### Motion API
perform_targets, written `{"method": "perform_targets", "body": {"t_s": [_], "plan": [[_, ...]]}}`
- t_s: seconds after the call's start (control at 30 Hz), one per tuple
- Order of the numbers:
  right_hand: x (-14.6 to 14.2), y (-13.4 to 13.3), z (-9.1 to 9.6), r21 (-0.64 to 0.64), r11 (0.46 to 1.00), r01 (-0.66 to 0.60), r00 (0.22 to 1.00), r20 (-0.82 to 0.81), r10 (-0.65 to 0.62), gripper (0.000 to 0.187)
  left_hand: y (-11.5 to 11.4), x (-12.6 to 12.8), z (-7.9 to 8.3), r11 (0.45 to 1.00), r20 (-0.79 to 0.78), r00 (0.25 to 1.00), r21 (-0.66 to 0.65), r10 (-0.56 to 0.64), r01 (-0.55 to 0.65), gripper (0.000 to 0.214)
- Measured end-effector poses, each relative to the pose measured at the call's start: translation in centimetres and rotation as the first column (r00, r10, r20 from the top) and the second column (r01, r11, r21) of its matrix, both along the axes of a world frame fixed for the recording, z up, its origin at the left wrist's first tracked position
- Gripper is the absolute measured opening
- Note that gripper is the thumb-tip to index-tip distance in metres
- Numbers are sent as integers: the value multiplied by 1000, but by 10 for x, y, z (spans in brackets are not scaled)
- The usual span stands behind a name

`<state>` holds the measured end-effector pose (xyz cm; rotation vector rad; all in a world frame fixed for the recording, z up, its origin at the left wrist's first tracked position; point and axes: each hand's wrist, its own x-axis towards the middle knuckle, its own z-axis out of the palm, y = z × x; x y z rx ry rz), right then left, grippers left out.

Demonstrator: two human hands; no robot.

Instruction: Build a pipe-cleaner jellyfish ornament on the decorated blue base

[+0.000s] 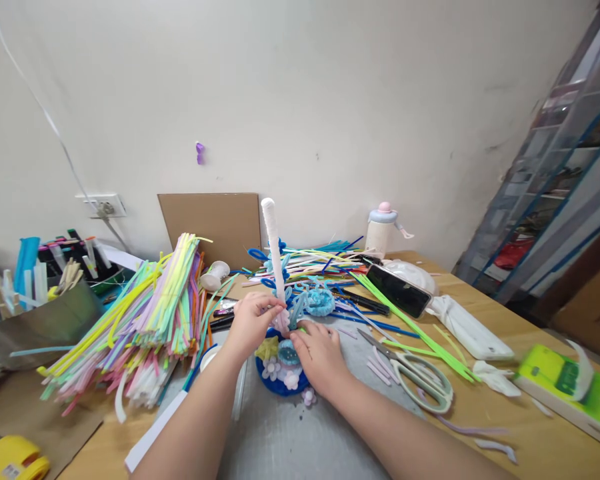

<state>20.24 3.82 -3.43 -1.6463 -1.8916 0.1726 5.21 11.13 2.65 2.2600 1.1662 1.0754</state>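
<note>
A round dark-blue base point(275, 385) decorated with pipe-cleaner flowers stands in front of me on a grey mat. From it rises a tall white wrapped stick point(274, 247), nearly upright, with a lilac fuzzy piece point(281, 323) around its lower part. My left hand point(257, 323) is closed, thumb and fingers pinching the stick at that lilac piece. Low on the opposite side, my right hand point(321, 353) has its fingers curled in beside the stick's foot; what they grip is hidden. A yellow star shape point(267, 349) and a white flower point(271, 369) show between the hands.
Pipe cleaners point(165, 313) are heaped at left, near a metal bin point(55, 320) and a yellow tape dispenser point(17, 459). Scissors point(420, 380), a phone point(399, 290), a white power bank point(473, 330) and a green box point(570, 393) lie at right. A bottle point(380, 230) stands behind.
</note>
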Motion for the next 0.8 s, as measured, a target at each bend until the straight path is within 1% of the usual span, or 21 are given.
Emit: {"method": "perform_targets", "body": {"t_s": [0.17, 0.27, 0.33, 0.43, 0.63, 0.73, 0.8], "plan": [[-1, -1, 4, -8, 1000, 24, 999, 25, -24, 38, 0, 1, -1, 999, -16, 1000, -44, 18, -19, 18], [-1, -1, 4, -15, 1000, 27, 999, 23, -27, 39, 2, 0, -1, 996, 4, 999, -75, 47, -47, 23], [-1, -1, 3, -17, 999, 28, 1000, 15, -28, 40, 3, -3, 1, 995, 36, 996, -74, 76, -73, 26], [0, -1, 3, -15, 1000, 21, 1000, -5, -21, 39, 4, -7, 8, 995, 45, 995, -48, 87, -85, 24], [2, 0, 1, -18, 1000, 5, 1000, -29, -6, 39, 1, -15, 21, 999, -42, 999, -18, 33, -34, 17], [3, 1, 0, -25, 1000, 4, 1000, -31, -5, 39, -1, -15, 24, 1000, -92, 996, -1, 10, -10, 15], [3, 2, 0, -26, 1000, 2, 1000, -29, -2, 39, -2, -13, 24, 999, -109, 994, 25, 23, -20, 15]]}}
